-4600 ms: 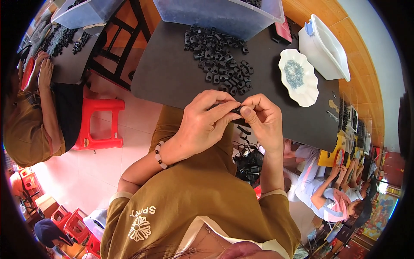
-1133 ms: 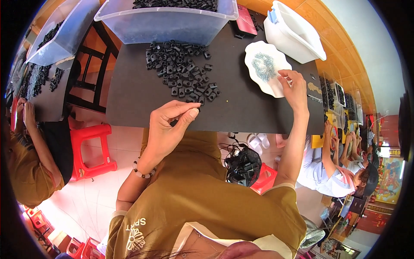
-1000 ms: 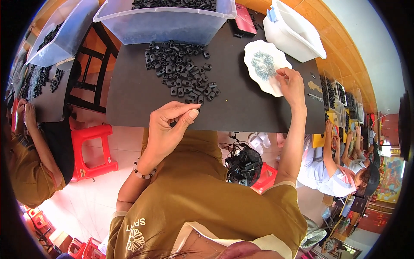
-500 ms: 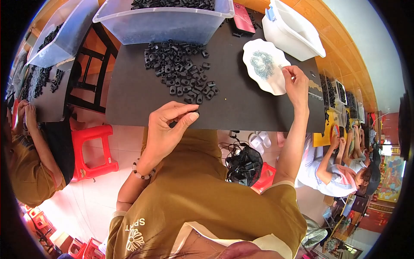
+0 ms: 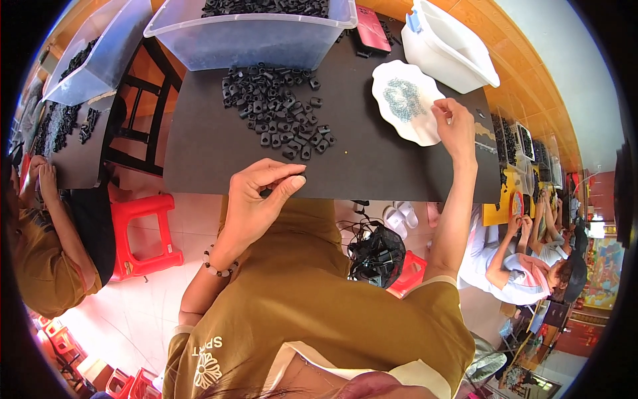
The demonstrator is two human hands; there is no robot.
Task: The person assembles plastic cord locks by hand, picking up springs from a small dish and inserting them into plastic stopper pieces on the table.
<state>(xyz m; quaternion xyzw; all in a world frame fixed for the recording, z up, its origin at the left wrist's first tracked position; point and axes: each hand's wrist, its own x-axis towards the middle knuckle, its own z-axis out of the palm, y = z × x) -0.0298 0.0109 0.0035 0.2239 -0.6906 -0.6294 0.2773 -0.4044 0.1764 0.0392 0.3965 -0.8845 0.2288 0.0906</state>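
My left hand point(image 5: 256, 196) is closed in a pinch at the table's near edge. Its thumb and forefinger hold a small black plastic part, now almost wholly covered by the fingertips. At the right rim of a white scalloped plate point(image 5: 425, 133), my right hand point(image 5: 456, 130) has thumb and fingertips pressed together; anything between them is too small to make out. Many tiny, pale, shiny pieces point(image 5: 404, 100) lie in the plate. Beyond my left hand, a loose heap of black plastic parts point(image 5: 272, 100) spreads over the dark table point(image 5: 372, 173).
A clear plastic bin point(image 5: 252, 50) of black parts stands behind the heap. At the far right are a white tub point(image 5: 452, 50) and a red flat box point(image 5: 372, 30). A red stool point(image 5: 143, 233) is at left. Other people sit working on both sides.
My right hand has shifted very slightly at the plate's rim. My left hand keeps its place, and the black part in its fingertips shows less than before.
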